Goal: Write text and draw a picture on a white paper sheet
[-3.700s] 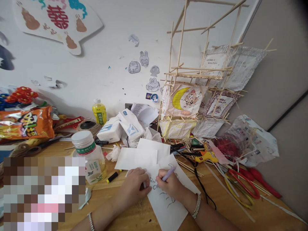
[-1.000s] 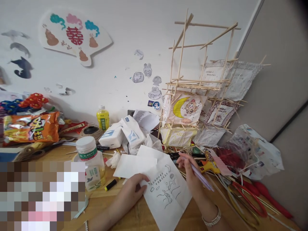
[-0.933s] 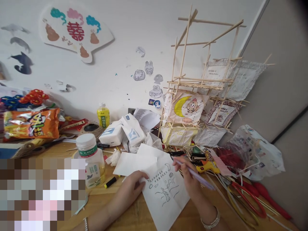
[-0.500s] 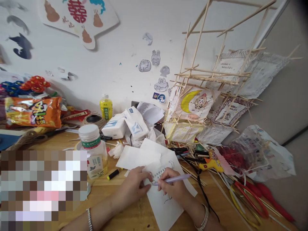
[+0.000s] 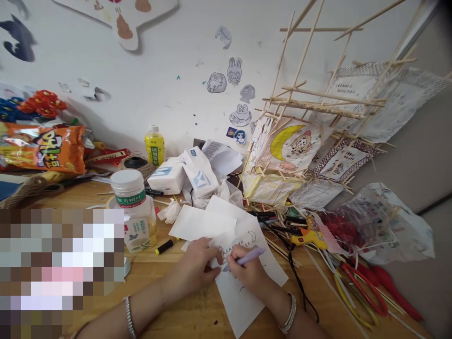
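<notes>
My right hand (image 5: 246, 270) grips a light purple pen (image 5: 252, 256), its tip down on a white sheet of paper (image 5: 243, 310). Handwritten lines and a small drawn crescent moon show on that sheet; my right hand covers part of the writing. Against the sheet's left side rests my left hand (image 5: 199, 261), fingers bent and thumb apart, with nothing held in it. Beyond my left hand lies a second, blank white sheet (image 5: 201, 223), partly overlapping the first.
A lidded plastic jar (image 5: 134, 212) and a yellow-black marker (image 5: 167, 246) stand and lie to the left. Tissue packs (image 5: 199, 174) sit behind. On the right are a stick frame with paper panels (image 5: 289, 146), a yellow glue gun (image 5: 310, 238) and red-handled scissors (image 5: 365, 287).
The camera view has tilted down slightly. My right hand and the pen have shifted a little, and the pen's angle is steeper. My left hand stays on the paper.
</notes>
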`<state>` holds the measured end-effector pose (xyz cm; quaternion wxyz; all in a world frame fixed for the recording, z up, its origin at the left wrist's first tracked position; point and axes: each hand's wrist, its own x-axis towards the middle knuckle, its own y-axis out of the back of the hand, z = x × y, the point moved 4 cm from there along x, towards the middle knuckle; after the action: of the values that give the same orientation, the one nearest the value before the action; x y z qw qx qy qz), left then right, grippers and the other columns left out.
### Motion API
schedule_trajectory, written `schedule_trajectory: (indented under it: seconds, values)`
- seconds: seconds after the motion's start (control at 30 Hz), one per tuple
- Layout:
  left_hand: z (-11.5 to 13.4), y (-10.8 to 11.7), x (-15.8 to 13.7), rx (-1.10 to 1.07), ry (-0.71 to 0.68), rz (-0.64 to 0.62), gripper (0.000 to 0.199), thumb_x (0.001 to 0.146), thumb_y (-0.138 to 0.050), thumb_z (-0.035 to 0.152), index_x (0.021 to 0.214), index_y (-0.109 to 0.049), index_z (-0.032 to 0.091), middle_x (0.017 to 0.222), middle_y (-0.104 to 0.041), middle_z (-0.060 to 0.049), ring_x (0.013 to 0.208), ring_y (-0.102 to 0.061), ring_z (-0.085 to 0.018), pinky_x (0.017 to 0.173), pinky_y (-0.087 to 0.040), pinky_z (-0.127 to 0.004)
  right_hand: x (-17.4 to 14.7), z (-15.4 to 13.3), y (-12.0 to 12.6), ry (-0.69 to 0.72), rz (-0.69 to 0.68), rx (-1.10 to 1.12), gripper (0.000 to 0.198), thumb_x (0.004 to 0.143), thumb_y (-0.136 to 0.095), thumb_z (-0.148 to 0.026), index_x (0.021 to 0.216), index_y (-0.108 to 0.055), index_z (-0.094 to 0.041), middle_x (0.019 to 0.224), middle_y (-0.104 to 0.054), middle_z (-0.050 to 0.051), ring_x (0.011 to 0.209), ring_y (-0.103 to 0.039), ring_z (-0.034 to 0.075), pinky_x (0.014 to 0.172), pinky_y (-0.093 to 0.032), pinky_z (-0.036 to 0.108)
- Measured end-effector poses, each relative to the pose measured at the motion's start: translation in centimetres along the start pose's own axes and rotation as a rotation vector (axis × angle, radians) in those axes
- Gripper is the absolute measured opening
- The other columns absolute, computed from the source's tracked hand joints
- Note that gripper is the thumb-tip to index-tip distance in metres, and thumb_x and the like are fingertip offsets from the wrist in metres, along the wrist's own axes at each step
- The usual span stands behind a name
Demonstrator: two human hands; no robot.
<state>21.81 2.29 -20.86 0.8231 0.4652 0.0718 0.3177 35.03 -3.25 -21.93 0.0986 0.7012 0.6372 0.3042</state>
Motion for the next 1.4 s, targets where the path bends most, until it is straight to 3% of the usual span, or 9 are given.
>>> schedule_trajectory:
  seconds: [1.4]
  values:
    - [-0.33,-0.40,-0.06,0.036,-0.004,-0.003,0.016,0.066,-0.062,0.016,0.079,-0.063,0.025,0.087,-0.057,-0.002,0.092,-0.051,-0.022,0.079,-0.037,-0.033,-0.22,0.10,0.01,-0.027,-0.027,0.029,0.029,0.077,-0.044,-0.018,0.056,-0.025,-0.021,0.052,-0.027,-0.007,0.049,-0.029,0.009,0.046,-0.024,0.022]
